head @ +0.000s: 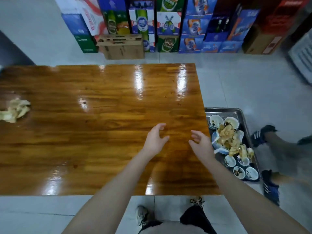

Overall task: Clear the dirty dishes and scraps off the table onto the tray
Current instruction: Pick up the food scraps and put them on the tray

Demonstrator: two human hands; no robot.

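The person is standing at the near long side of the glossy wooden table point(101, 132), whose length is running left to right across the room. Both arms are reaching out over its right end. The left hand point(156, 141) and the right hand point(201, 143) are hanging close together but apart, palms turned toward each other, fingers spread and loosely curved, gripping nothing. I cannot tell whether either one is touching the wood.

The metal tray point(222, 110) is sitting just beyond the table's right short edge and lower than the top, its long axis running from far to near, alongside that edge. It is holding small white bowls point(216, 121), two at the far end and four at the near end, with a blue-and-white plate point(215, 146) between them, heaped with yellowish scraps point(226, 135).

A crumpled pale wad of scraps point(14, 110) is lying on the table at its far left, well apart from the hands and the tray, partly cut off by the edge of the view and stretching roughly from near-left to far-right.

Stacked drink cartons point(168, 24) are lining the far side, with a brown cardboard box point(121, 46) in front. Another person's dark shoes point(263, 134) are showing right of the tray.
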